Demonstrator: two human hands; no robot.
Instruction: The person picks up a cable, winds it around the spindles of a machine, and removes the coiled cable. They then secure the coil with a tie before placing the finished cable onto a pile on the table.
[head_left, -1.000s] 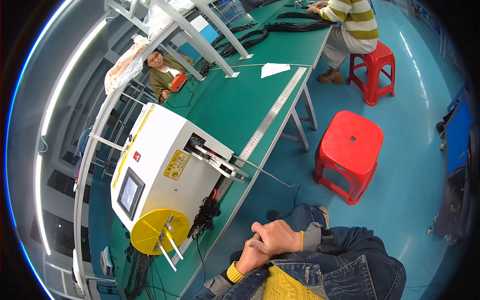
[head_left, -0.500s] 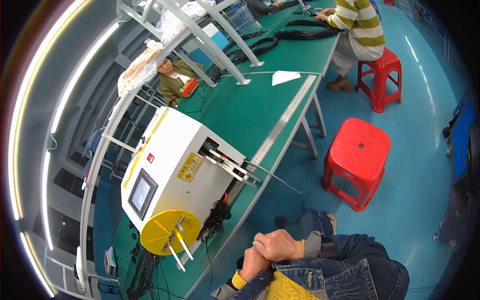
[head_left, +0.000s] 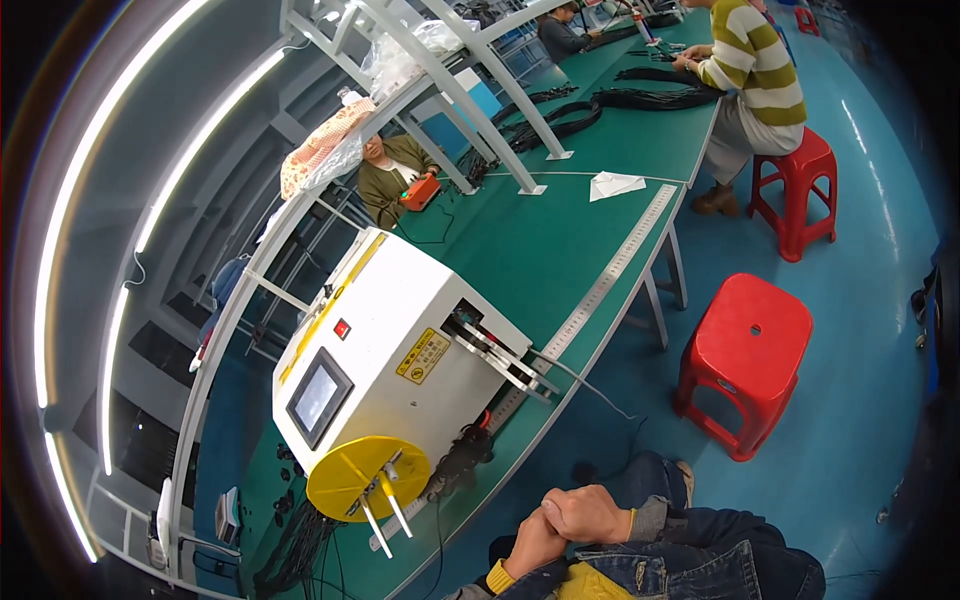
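Clasped hands [head_left: 565, 525] near white machine [head_left: 400, 360]

The left hand [head_left: 533, 545] lay half covered by the right hand [head_left: 588, 512] clasped over it, so its fingers could not be made out. Both forearms, in denim sleeves, were cut off by the lower edge. On the white machine [head_left: 400, 350], the yellow warning label [head_left: 424, 355] was too small to read and the small screen [head_left: 315, 399] showed nothing legible. Behind the machine, a seated person [head_left: 392, 172] was partly hidden by the white frame struts. Beyond the machine, the person in a striped shirt [head_left: 755, 70] was cut off at the top edge. Black cables [head_left: 290, 540] below the machine blurred into shadow.
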